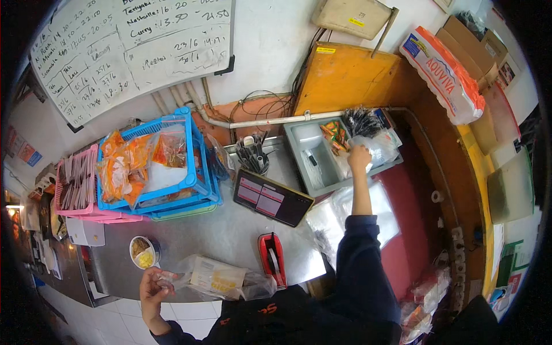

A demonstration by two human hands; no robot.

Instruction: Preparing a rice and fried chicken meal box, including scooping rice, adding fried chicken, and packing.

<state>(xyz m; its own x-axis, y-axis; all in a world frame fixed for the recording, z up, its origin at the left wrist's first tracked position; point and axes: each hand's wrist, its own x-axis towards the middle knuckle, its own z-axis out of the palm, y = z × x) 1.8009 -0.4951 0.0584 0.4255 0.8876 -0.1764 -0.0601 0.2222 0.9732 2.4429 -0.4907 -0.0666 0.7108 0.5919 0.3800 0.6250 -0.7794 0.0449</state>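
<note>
My left hand (153,290) pinches crumpled clear plastic at the left end of a clear plastic bag (254,284). Inside the bag lies a pale box (215,274) with yellow print, at the counter's front edge. Just right of it stands a red bag-neck tape sealer (272,261). My right hand (359,158) reaches into a grey divided bin (302,172), at a stack of clear plastic cups or lids (381,148); the fingers are partly hidden, so their grip is unclear. Beyond my left hand sits a round tub (145,253) of food with a yellow portion.
A tablet (273,198) leans before a holder of pens and tools (254,157). Blue crates (189,164) hold orange food pouches; a pink basket (77,181) is beside them. Clear plastic sheets or bags (384,211) lie under my right arm. Sauce sachets (335,136) share the bin.
</note>
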